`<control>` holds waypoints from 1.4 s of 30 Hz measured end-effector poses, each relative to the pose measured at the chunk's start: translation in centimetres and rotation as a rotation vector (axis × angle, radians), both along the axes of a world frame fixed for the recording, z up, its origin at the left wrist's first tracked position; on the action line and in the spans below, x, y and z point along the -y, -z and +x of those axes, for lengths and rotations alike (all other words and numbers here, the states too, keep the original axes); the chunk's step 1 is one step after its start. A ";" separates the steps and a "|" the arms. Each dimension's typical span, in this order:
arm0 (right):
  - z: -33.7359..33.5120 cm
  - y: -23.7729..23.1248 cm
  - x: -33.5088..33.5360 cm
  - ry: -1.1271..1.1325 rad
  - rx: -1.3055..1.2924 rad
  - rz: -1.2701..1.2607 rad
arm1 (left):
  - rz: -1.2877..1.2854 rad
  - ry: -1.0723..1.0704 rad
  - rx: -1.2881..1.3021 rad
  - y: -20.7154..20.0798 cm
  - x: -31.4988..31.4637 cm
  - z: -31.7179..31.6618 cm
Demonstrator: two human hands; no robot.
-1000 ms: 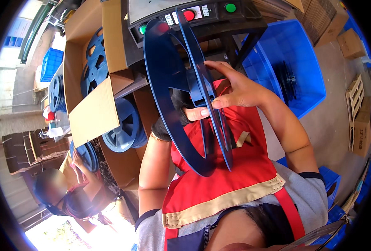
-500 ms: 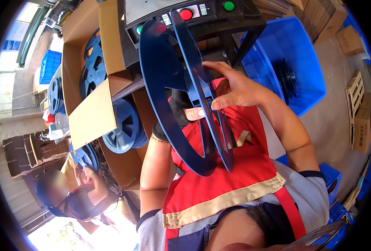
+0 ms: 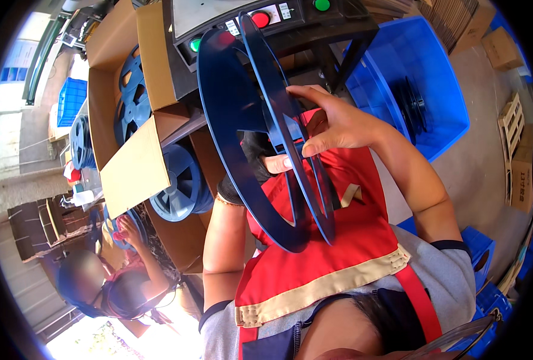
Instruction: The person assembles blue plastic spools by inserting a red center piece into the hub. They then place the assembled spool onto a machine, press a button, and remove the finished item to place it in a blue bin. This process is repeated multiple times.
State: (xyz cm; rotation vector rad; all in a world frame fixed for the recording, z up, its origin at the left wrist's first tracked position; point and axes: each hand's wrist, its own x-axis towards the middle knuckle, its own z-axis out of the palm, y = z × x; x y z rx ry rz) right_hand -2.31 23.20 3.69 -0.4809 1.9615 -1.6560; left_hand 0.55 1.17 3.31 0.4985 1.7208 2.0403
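Note:
A dark blue plastic reel stands on edge in front of my red apron, its two round flanges parted by a gap. My left hand, in a black glove with a bare thumb tip, reaches to the hub through the openings from the left; most of its fingers are hidden behind the left flange. On the right, my bare right hand grips the outer side of the right flange, thumb near the hub and index finger higher up.
Beyond the reel stands a machine with a red button and green buttons. An open cardboard box at left holds several blue reels. A blue bin at right contains dark reels. At lower left, a co-worker's hand handles another reel.
Both my hands keep their hold on the reel, which has barely moved. The co-worker's arm has risen, with something reddish at the hand. The whole view has shifted slightly.

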 end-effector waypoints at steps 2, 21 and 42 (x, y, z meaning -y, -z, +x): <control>0.0 -0.1 0.1 -0.003 0.020 -0.003 | -0.008 0.008 -0.016 0.1 0.0 -0.1; 1.5 2.6 -1.6 0.233 -0.032 -0.314 | 0.003 -0.016 0.065 5.4 -4.8 -1.1; -9.8 -6.9 -16.7 0.831 -0.648 0.737 | -0.817 -0.752 -1.437 -14.9 10.7 -19.3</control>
